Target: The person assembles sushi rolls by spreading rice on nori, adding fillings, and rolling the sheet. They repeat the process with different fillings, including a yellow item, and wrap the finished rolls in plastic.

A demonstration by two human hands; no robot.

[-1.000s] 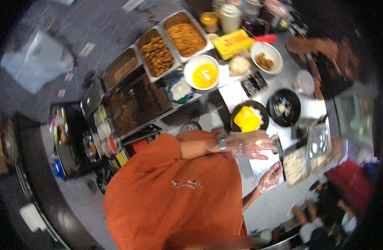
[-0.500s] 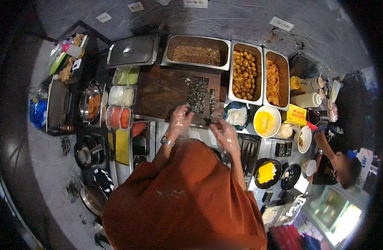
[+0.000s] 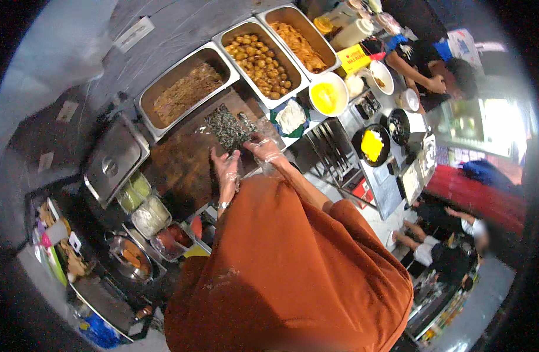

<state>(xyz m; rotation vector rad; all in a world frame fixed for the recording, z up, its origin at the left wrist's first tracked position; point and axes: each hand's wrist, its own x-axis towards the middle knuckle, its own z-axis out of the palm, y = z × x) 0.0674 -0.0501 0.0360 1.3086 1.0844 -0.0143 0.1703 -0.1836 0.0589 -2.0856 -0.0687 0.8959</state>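
A dark nori sheet (image 3: 225, 128) with pale specks lies on the brown cutting board (image 3: 178, 167). Beside it, on the right, is a narrow nori strip (image 3: 247, 122). My left hand (image 3: 226, 168), in a clear plastic glove, is at the sheet's near edge with thumb and fingers apart, holding nothing I can see. My right hand (image 3: 263, 149), gloved too, reaches to the near ends of the sheet and strip. Its fingers are stretched out; whether the tips touch the nori is too small to tell.
Behind the board stand steel pans of shredded brown food (image 3: 187, 97), small round potatoes (image 3: 260, 64) and orange slices (image 3: 298, 44). A bowl of yellow food (image 3: 328, 97) is at right. Lidded tubs (image 3: 151, 217) stand at left. A co-worker's arm (image 3: 413, 73) shows at far right.
The whole view has swung round, so the board now slants. My right hand has come in from the right to the near end of the nori, close to my left hand.
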